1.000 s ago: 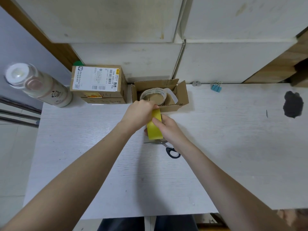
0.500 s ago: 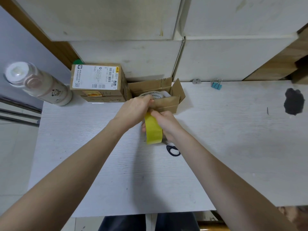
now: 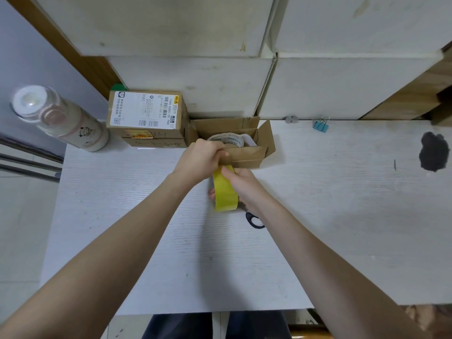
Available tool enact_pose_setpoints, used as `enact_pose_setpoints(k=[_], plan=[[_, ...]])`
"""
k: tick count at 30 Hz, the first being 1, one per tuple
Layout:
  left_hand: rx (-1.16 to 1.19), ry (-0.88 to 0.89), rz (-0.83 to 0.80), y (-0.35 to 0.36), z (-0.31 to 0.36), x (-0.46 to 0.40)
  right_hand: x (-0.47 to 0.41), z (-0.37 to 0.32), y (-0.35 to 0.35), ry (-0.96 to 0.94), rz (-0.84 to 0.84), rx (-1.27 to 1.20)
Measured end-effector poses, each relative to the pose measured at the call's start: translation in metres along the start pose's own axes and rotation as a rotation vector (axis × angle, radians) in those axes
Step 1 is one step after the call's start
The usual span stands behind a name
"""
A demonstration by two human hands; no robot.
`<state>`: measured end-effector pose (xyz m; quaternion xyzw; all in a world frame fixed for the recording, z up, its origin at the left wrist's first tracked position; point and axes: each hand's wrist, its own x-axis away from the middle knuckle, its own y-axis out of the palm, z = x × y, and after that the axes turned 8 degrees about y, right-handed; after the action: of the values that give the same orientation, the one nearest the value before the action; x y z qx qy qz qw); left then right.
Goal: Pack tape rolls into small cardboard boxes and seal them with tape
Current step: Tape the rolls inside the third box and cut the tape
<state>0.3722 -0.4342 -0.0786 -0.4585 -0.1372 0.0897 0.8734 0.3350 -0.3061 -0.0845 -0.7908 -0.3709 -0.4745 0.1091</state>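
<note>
The left hand pinches the near flap of the open box, a tape roll inside. Just nearer, the right hand clasps the yellow tape roll.

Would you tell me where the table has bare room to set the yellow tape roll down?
Bare table stretches right of the right hand, up to the dark stain. Crowded at back left: labelled box, open box, bottle; scissors lie beside the right forearm.
</note>
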Motion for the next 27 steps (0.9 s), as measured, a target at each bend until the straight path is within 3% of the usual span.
enact_pose_setpoints(k=[4, 12, 17, 23, 27], plan=[[-0.012, 0.001, 0.008, 0.004, -0.004, 0.003, -0.004, -0.010, 0.005, 0.053, 0.057, 0.006], [0.051, 0.221, -0.150, -0.002, -0.013, 0.006, -0.010, -0.008, 0.002, 0.076, 0.054, -0.029], [0.041, 0.137, -0.114, 0.002, -0.014, 0.007, -0.007, -0.001, 0.000, 0.065, -0.037, -0.065], [0.069, 0.080, -0.198, -0.002, -0.016, 0.005, 0.004, 0.013, -0.007, 0.037, -0.130, -0.004], [0.025, 0.032, -0.088, 0.005, -0.012, 0.006, 0.008, 0.019, -0.007, -0.068, -0.110, 0.031]])
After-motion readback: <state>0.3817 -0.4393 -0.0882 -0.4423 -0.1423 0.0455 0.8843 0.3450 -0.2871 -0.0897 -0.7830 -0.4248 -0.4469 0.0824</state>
